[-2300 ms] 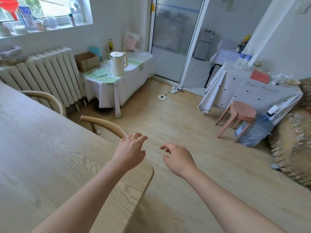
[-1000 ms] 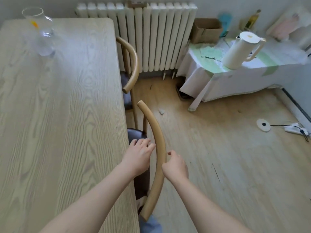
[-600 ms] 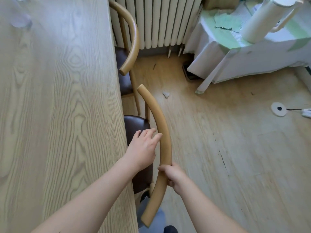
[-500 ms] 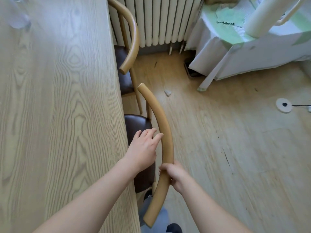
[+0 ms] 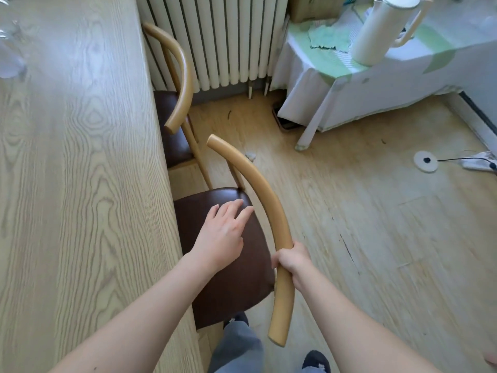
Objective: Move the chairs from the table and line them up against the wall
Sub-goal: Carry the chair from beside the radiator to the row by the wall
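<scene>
Chair (image 5: 265, 208) backrest gripped by right hand (image 5: 291, 261) (left hand (image 5: 220, 238) spread above seat).

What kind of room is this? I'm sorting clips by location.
Probably a home dining area: a long wooden table with dark-seated chairs tucked beside it, a white radiator on the wall, and a kettle on a cloth-covered side table.

Both forearms bare, reaching fwd from bottom of view. Right hand (image 5: 291, 261) fisted, fingers wrapped tight round the chair back (image 5: 271, 211), thumb side up, wrist straight. Left hand (image 5: 222, 238) open, palm down, fingers spread & pointing fwd-right, hovering over the seat (image 5: 250, 278), gripping nothing; can't tell if fingertips touch it. Hands near each other, apart.
</scene>
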`<control>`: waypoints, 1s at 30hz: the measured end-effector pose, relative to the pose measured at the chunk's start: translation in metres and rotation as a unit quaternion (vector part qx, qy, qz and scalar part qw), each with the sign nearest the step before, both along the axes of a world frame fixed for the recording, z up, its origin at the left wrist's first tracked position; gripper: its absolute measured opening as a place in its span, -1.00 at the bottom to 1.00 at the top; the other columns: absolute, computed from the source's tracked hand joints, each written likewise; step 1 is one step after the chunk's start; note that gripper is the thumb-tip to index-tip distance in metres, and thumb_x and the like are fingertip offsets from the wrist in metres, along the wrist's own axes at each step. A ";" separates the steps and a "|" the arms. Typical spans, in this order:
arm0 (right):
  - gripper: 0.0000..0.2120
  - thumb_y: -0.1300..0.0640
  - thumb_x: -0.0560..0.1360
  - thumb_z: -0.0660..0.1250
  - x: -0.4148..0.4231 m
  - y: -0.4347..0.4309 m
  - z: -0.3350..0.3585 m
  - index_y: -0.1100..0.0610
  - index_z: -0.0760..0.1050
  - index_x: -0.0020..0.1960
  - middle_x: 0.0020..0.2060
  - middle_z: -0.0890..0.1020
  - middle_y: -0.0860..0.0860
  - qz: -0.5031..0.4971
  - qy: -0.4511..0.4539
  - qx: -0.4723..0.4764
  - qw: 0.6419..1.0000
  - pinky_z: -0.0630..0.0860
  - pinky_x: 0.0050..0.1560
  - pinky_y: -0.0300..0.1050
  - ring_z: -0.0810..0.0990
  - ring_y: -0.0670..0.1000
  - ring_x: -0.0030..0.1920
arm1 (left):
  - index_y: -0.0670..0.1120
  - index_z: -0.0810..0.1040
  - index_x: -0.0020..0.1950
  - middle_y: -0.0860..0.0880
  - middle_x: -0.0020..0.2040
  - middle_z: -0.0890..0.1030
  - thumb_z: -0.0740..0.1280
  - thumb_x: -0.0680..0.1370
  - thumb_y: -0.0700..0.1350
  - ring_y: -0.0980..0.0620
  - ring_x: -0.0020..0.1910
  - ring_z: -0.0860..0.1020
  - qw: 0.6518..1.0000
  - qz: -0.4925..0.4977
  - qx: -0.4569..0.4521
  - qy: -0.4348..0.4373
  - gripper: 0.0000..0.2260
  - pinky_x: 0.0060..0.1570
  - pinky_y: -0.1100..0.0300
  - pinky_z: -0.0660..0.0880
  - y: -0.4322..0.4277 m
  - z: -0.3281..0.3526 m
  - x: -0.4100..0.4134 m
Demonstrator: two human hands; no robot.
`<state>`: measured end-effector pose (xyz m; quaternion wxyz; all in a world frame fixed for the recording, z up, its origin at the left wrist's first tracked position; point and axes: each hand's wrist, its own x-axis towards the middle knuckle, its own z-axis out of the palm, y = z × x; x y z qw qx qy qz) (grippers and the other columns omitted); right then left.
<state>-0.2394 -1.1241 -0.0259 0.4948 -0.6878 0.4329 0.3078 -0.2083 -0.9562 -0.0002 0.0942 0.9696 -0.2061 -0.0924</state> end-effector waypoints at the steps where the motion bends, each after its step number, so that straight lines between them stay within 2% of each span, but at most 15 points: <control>1: -0.15 0.42 0.18 0.36 -0.001 -0.004 0.003 0.13 0.28 0.45 0.17 0.54 0.18 -0.004 -0.007 -0.005 1.000 0.61 -0.01 0.10 0.54 0.25 0.12 | -0.03 0.15 0.50 -0.10 0.50 0.23 0.26 0.51 -0.19 -0.07 0.48 0.17 1.000 0.002 -0.009 -0.015 -0.41 0.46 -0.04 0.10 -0.007 0.004 0.000; 5: -0.10 0.41 0.15 0.34 -0.008 -0.036 0.018 0.10 0.25 0.47 0.16 0.55 0.11 -0.014 -0.029 -0.035 0.999 0.61 0.04 0.12 0.56 0.23 0.11 | -0.03 0.16 0.51 -0.13 0.50 0.23 0.27 0.48 -0.24 -0.08 0.49 0.18 0.997 0.016 -0.034 -0.072 -0.39 0.46 -0.04 0.09 -0.036 0.021 -0.001; 10: -0.16 0.38 0.11 0.35 -0.023 -0.095 0.045 0.11 0.38 0.40 0.03 0.60 0.08 0.024 -0.038 -0.098 0.994 0.61 0.00 0.06 0.54 0.16 -0.06 | -0.04 0.13 0.52 -0.13 0.51 0.22 0.29 0.44 -0.26 -0.08 0.48 0.17 0.994 0.040 -0.027 -0.099 -0.32 0.45 -0.06 0.09 -0.084 0.035 -0.024; 13: -0.26 0.34 0.12 0.36 -0.046 -0.128 0.063 0.04 0.48 0.30 -0.24 0.54 -0.02 0.079 -0.036 -0.139 0.987 0.62 -0.06 0.02 0.52 0.15 -0.13 | -0.02 0.08 0.53 -0.14 0.52 0.19 0.29 0.43 -0.26 -0.09 0.50 0.15 0.994 0.043 -0.021 -0.099 -0.29 0.47 -0.09 0.08 -0.120 0.043 -0.045; 15: -0.38 0.29 0.16 0.35 -0.062 -0.149 0.070 -0.02 0.52 0.21 -0.31 0.51 -0.06 0.112 -0.039 -0.165 0.979 0.59 -0.15 -0.06 0.54 0.14 -0.17 | 0.01 0.03 0.53 -0.12 0.52 0.15 0.27 0.43 -0.25 -0.08 0.50 0.11 0.995 0.049 -0.006 -0.090 -0.27 0.47 -0.08 0.05 -0.140 0.046 -0.057; 18: -0.52 0.23 0.30 0.36 -0.090 -0.186 0.079 -0.04 0.51 0.20 -0.23 0.55 -0.03 0.172 -0.052 -0.206 0.962 0.45 -0.27 -0.18 0.51 0.09 -0.20 | 0.03 0.00 0.53 -0.12 0.54 0.11 0.23 0.44 -0.27 -0.10 0.51 0.07 0.994 0.085 -0.008 -0.063 -0.27 0.45 -0.12 0.07 -0.170 0.052 -0.083; 23: -0.44 0.23 0.38 0.35 -0.131 -0.244 0.092 -0.07 0.41 0.35 -0.13 0.52 -0.02 0.252 -0.059 -0.246 0.934 0.28 -0.40 -0.22 0.45 0.05 -0.19 | 0.05 -0.03 0.53 -0.12 0.55 0.06 0.22 0.45 -0.27 -0.12 0.52 0.01 0.995 0.098 0.004 -0.002 -0.28 0.45 -0.16 0.02 -0.210 0.053 -0.136; 27: -0.53 0.26 0.34 0.35 -0.162 -0.274 0.104 -0.06 0.51 0.20 -0.28 0.49 -0.06 0.327 -0.057 -0.254 0.908 0.24 -0.43 -0.25 0.41 -0.05 -0.34 | 0.05 -0.02 0.52 -0.12 0.55 0.08 0.26 0.46 -0.25 -0.12 0.52 0.02 0.994 0.105 0.006 0.031 -0.28 0.46 -0.15 0.00 -0.231 0.057 -0.174; 30: -0.52 0.29 0.27 0.36 -0.182 -0.282 0.113 -0.06 0.52 0.13 -0.27 0.50 -0.04 0.379 -0.051 -0.242 0.891 0.29 -0.39 -0.23 0.48 0.01 -0.26 | 0.05 0.02 0.52 -0.11 0.54 0.10 0.29 0.45 -0.22 -0.12 0.51 0.06 0.993 0.099 0.011 0.055 -0.28 0.46 -0.15 0.03 -0.236 0.060 -0.203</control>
